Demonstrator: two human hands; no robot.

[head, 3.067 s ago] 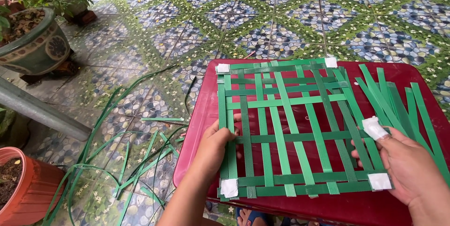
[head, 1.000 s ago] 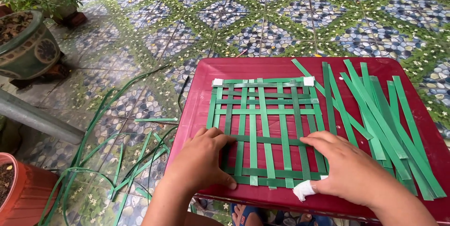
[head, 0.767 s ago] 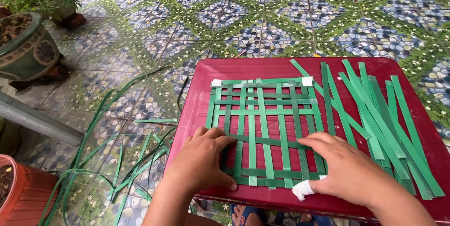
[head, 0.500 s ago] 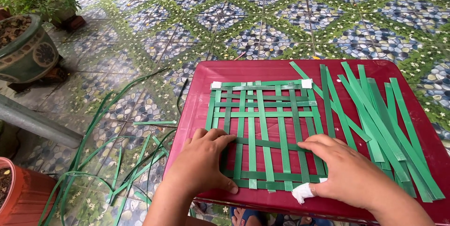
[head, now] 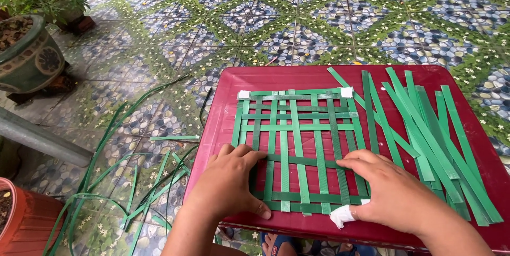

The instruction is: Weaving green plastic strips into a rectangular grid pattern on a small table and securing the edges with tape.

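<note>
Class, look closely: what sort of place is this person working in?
Probably a home patio or courtyard: patterned floor tiles, potted plants, and a low red table used for weaving green strips.

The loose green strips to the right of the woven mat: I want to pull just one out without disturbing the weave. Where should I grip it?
Probably take the outermost loose strip by its far end, coming from the right edge of the red tray. There the ends fan apart and lie clear of the woven mat; nearer the right hand they overlap.
</note>
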